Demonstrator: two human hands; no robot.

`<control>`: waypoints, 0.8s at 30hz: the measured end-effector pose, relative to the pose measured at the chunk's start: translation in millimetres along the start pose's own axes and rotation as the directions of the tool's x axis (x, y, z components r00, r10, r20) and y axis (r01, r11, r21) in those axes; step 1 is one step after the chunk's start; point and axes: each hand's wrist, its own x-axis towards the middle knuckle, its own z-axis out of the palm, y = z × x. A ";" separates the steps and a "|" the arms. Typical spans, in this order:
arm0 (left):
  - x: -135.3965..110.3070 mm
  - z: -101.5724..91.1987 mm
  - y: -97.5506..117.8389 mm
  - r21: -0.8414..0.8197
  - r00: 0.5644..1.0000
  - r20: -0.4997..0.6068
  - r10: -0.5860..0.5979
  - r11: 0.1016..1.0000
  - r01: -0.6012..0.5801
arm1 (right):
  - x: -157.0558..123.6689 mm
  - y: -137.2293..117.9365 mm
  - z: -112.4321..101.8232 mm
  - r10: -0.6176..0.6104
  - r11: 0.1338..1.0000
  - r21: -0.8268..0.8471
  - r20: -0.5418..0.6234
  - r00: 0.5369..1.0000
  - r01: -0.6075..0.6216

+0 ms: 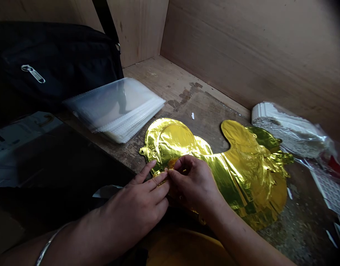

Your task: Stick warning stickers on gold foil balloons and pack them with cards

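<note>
A flat, shiny gold foil balloon (236, 166) lies on the worn wooden table (197, 107), several layers stacked. My left hand (139, 203) rests on its near left edge, fingers stretched flat with the index pointing out. My right hand (192, 181) is curled beside it, fingertips pinching the foil edge where both hands meet. A thin bangle sits on my left wrist.
A stack of clear plastic sleeves (117, 107) lies at the back left, beside a black zipped bag (47, 62). Wrapped white packets (292, 129) sit at the right. Wooden walls close the back and right. Papers (17, 136) lie at the left.
</note>
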 end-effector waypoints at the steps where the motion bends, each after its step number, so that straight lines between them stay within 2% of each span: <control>1: 1.2 -1.3 -0.8 0.006 1.000 0.016 0.011 1.000 -0.011 | -0.3 0.4 0.1 -0.003 1.000 -0.014 -0.003 1.000 0.003; 6: 1.0 2.2 -0.5 0.010 0.999 -0.039 -0.009 1.000 0.009 | -2.5 -1.4 2.0 -0.035 0.993 -0.117 -0.024 0.999 0.032; 9: -0.8 8.0 0.2 -0.008 0.998 -0.057 -0.023 1.000 0.022 | -2.5 -3.0 0.9 -0.151 0.956 -0.263 -0.051 0.987 0.132; 12: -2.2 12.2 0.6 -0.028 0.995 -0.099 -0.028 0.999 0.025 | -3.0 -1.2 -7.3 -0.298 0.868 -0.441 -0.097 0.950 0.228; 14: -3.3 13.6 1.4 -0.045 0.992 -0.113 -0.049 0.998 0.044 | -6.0 2.9 -15.7 -0.446 0.794 -0.522 -0.154 0.882 0.310; 15: -3.9 13.7 2.0 -0.055 0.990 -0.122 -0.066 0.997 0.060 | -8.6 6.0 -19.8 -0.540 0.744 -0.555 -0.171 0.824 0.372; 17: -5.3 12.4 3.3 -0.069 0.989 -0.110 -0.104 0.993 0.097 | -16.0 14.0 -24.9 -0.703 0.602 -0.610 -0.097 0.705 0.516; 18: -6.0 11.0 3.8 -0.072 0.988 -0.086 -0.125 0.990 0.119 | -20.1 18.6 -25.5 -0.740 0.530 -0.627 -0.014 0.672 0.571; 19: -6.7 9.4 4.2 -0.075 0.988 -0.054 -0.144 0.987 0.140 | -24.2 23.3 -24.6 -0.742 0.477 -0.639 0.076 0.666 0.604; 21: -8.6 5.4 4.6 -0.098 0.986 0.004 -0.168 0.981 0.168 | -30.9 31.8 -20.2 -0.679 0.439 -0.656 0.204 0.705 0.614; 22: -10.0 3.1 4.7 -0.121 0.985 0.018 -0.174 0.977 0.174 | -32.9 34.9 -17.8 -0.646 0.450 -0.661 0.223 0.730 0.600; 24: -13.5 -2.1 5.2 -0.172 0.984 0.013 -0.176 0.969 0.176 | -34.4 38.1 -15.3 -0.621 0.515 -0.646 0.173 0.765 0.564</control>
